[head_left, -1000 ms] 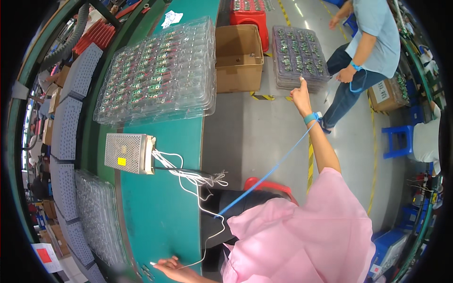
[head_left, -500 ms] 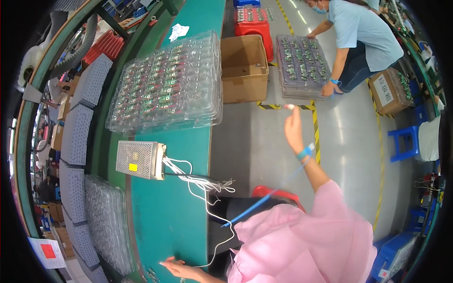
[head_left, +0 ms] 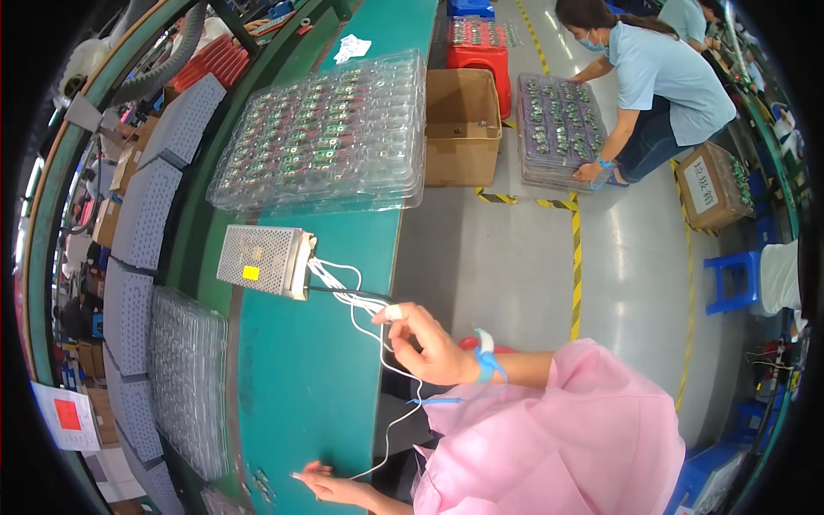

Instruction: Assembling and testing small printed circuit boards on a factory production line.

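My right hand (head_left: 429, 348) is raised over the table's near edge, its fingers loosely bent and apart with nothing visible in them. White wrapping covers one fingertip, and a blue wrist strap (head_left: 487, 360) circles the wrist. Beyond the fingers lies a bundle of white wires (head_left: 343, 293) coming from a perforated metal power supply box (head_left: 262, 260). My left hand (head_left: 330, 487) rests low on the green table (head_left: 300, 386), fingers curled together. One white wire runs up to it; whether the fingers grip it is hidden. Several small metal parts (head_left: 263, 485) lie beside this hand.
Stacked clear trays (head_left: 378, 146) of small circuit boards stand farther along the table. A cardboard box (head_left: 463, 129) and red stool (head_left: 481, 64) are beyond its edge. A co-worker (head_left: 661, 86) crouches holding another tray stack (head_left: 558, 129). Grey perforated bins (head_left: 146, 215) line the left.
My right hand has come down and left from above the floor to the table's edge near the wires. The left hand stays almost in place. The view has shifted slightly.
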The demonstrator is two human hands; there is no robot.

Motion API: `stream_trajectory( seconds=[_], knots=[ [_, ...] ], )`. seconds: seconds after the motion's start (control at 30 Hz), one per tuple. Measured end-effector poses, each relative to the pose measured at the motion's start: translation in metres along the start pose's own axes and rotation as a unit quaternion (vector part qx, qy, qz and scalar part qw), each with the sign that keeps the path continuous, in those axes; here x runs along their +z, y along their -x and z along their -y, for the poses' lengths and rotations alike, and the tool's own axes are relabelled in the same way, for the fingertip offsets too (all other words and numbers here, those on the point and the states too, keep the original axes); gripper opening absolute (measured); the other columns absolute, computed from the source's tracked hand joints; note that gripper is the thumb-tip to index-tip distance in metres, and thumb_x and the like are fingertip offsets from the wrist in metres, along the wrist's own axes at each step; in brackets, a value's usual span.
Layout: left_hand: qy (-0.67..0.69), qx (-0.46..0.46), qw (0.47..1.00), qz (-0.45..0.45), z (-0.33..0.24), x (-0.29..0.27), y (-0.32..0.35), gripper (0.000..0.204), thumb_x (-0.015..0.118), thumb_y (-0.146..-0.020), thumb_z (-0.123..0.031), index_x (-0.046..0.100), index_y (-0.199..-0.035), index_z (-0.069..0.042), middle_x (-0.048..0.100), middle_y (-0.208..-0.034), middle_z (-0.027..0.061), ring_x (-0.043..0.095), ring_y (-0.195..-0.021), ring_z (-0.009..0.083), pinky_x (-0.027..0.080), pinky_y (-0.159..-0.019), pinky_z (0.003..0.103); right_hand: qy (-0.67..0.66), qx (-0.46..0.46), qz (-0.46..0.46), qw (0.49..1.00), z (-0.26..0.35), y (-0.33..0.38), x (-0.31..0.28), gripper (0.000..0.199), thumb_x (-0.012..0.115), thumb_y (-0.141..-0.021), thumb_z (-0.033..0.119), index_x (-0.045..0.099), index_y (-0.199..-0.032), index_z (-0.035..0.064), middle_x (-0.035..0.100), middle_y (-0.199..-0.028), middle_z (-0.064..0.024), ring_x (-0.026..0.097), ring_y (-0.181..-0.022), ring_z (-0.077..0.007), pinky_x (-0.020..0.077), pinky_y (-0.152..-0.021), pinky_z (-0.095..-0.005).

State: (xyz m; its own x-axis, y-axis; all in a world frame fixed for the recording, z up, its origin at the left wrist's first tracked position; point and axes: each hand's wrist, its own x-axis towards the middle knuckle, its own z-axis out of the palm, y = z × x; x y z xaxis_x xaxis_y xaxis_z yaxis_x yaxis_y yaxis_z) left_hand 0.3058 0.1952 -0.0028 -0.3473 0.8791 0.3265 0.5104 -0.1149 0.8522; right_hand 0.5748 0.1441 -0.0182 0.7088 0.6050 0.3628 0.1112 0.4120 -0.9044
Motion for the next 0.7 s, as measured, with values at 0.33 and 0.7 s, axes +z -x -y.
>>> stream_trajectory(
  seconds=[0.33, 0.7],
  knots=[
    [-0.013, 0.012, 1.0, 0.019, -0.009, -0.008, 0.01, 0.046, 0.031, -0.103, -0.034, 0.054, -0.075, -0.006, 0.046, -0.067, 0.0014, 0.04, -0.063, 0.0122, 0.036, -0.066, 0.023, -0.022, 0.084, 0.148, 0.985, 0.031, 0.03, 0.023, 0.041, 0.049, -0.076, -0.008, 0.048, -0.115, 0.0057, 0.046, -0.075, -0.0018, 0.038, -0.055, -0.0086, 0.0344, -0.052, -0.0214],
    [-0.003, 0.014, 1.0, 0.007, 0.0, -0.015, 0.012, 0.048, 0.032, -0.102, -0.038, 0.056, -0.077, -0.005, 0.048, -0.069, 0.0006, 0.039, -0.064, 0.0113, 0.035, -0.064, 0.023, -0.055, 0.071, 0.19, 0.978, 0.03, 0.053, 0.044, 0.043, 0.05, -0.076, -0.008, 0.047, -0.117, 0.0055, 0.047, -0.075, -0.0017, 0.039, -0.056, -0.0088, 0.0341, -0.052, -0.0215]
  ],
)
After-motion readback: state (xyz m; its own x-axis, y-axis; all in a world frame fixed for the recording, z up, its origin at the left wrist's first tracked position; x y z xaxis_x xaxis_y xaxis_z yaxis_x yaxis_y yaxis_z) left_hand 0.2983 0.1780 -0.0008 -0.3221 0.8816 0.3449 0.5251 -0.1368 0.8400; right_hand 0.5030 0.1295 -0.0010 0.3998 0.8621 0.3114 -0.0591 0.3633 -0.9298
